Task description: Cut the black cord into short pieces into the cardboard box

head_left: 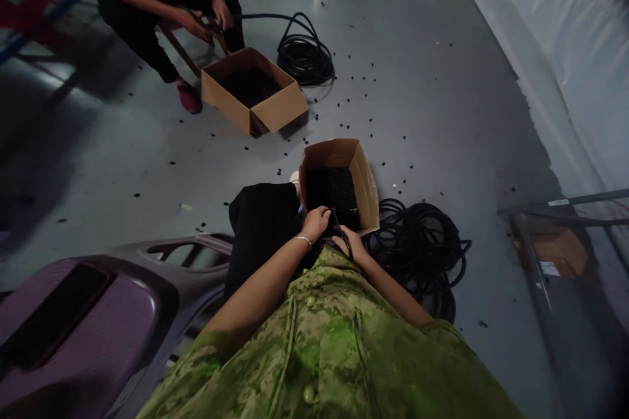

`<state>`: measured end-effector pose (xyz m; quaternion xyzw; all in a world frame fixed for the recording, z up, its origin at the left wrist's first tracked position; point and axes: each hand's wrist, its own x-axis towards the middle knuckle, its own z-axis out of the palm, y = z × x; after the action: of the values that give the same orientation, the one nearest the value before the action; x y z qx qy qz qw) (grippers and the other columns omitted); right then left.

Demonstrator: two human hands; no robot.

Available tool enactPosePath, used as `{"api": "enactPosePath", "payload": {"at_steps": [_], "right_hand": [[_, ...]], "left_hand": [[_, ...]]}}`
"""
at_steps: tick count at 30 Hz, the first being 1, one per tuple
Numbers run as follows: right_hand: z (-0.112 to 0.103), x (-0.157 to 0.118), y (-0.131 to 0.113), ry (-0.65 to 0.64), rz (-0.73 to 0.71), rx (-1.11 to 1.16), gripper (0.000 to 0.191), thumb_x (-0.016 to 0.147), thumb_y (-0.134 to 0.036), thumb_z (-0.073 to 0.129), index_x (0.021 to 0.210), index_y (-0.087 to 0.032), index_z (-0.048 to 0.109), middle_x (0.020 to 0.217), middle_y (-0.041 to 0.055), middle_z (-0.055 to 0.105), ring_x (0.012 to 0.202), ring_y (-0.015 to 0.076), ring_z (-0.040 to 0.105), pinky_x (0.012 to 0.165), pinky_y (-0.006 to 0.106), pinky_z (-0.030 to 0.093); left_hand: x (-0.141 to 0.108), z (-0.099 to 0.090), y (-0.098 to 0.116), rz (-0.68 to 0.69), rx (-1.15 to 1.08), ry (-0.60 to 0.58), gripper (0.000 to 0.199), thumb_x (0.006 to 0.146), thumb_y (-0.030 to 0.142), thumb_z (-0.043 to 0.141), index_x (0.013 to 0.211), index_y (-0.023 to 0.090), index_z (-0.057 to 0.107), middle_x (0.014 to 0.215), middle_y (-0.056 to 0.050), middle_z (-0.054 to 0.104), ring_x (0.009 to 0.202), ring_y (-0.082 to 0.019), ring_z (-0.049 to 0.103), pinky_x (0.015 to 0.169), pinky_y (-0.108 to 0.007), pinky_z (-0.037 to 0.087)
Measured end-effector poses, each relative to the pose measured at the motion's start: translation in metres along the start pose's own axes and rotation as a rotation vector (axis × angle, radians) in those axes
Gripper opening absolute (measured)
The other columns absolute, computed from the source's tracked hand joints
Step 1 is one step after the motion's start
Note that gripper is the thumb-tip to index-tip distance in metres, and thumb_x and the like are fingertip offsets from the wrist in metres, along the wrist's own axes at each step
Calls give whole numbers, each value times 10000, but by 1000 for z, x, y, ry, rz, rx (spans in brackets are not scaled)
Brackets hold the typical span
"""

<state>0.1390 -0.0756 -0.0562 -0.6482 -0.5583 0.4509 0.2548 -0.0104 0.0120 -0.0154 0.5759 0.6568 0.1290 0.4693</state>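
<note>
My left hand is closed, its fingertips pinched at the near side of an open cardboard box. What those fingertips hold is too dark and small to make out. Close beside it, my right hand is closed around a curved black length of hose, whose upper end reaches toward the left fingertips. Small black pieces fill the bottom of the box, just beyond both hands. On the floor to the right lies a loose coil of black hose; whether it joins the held length is hidden.
Across from me a seated person's hands work on black hose over another cardboard box. A second hose coil lies beside it. Small black bits dot the floor. A purple chair with a dark phone-like slab stands left; a metal frame stands right.
</note>
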Motion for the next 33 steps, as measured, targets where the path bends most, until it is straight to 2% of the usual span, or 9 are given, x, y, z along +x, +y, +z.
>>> {"api": "enactPosePath", "payload": {"at_steps": [5, 10, 16, 22, 25, 28, 33], "right_hand": [[-5, -2, -2, -53, 11, 119, 306, 838, -340, 606, 1101, -209, 691, 836, -6, 724, 759, 189, 664, 738, 289, 514], [-4, 0, -8, -32, 1, 127, 267, 841, -337, 602, 1057, -212, 696, 865, -3, 721, 797, 188, 658, 744, 278, 512], [-3, 4, -15, -42, 35, 187, 254, 852, -372, 589, 1018, -209, 689, 768, -19, 687, 714, 170, 631, 672, 252, 498], [0, 4, -9, -71, 86, 318, 285, 860, -438, 563, 992, -204, 658, 723, -18, 666, 626, 156, 614, 616, 247, 489], [2, 4, -6, -49, 76, 270, 289, 858, -437, 549, 989, -206, 663, 715, -19, 662, 632, 163, 614, 609, 245, 482], [3, 5, -3, -4, 20, 130, 260, 851, -403, 537, 944, -210, 684, 715, -17, 660, 684, 173, 618, 646, 243, 474], [12, 10, 4, 77, -1, -45, 233, 825, -358, 538, 885, -213, 711, 712, -10, 662, 699, 166, 609, 676, 230, 450]], "left_hand": [[-1, 1, -1, 14, -32, -17, 281, 935, 229, 526, 1097, 163, 745, 915, -76, 750, 788, -165, 656, 766, -245, 477], [-2, 3, -1, 30, -28, -42, 300, 944, 233, 510, 1114, 143, 741, 898, -80, 748, 789, -167, 651, 757, -244, 474], [-3, 2, 0, 55, 39, -60, 303, 952, 236, 494, 1100, 152, 745, 922, -72, 754, 800, -161, 654, 753, -234, 468], [-5, -1, 2, 105, 109, -83, 297, 950, 231, 498, 1065, 155, 760, 980, -91, 759, 848, -181, 663, 790, -246, 463], [-5, -1, 2, 107, 105, -98, 295, 953, 233, 493, 1049, 154, 760, 922, -80, 754, 805, -171, 654, 762, -237, 458], [-4, -1, 2, 88, 76, -105, 284, 948, 226, 498, 1014, 147, 763, 842, -67, 740, 748, -162, 635, 725, -233, 451], [1, 0, -1, 24, -24, -58, 260, 935, 205, 518, 921, 143, 770, 762, -51, 716, 700, -148, 619, 703, -223, 441]]}}
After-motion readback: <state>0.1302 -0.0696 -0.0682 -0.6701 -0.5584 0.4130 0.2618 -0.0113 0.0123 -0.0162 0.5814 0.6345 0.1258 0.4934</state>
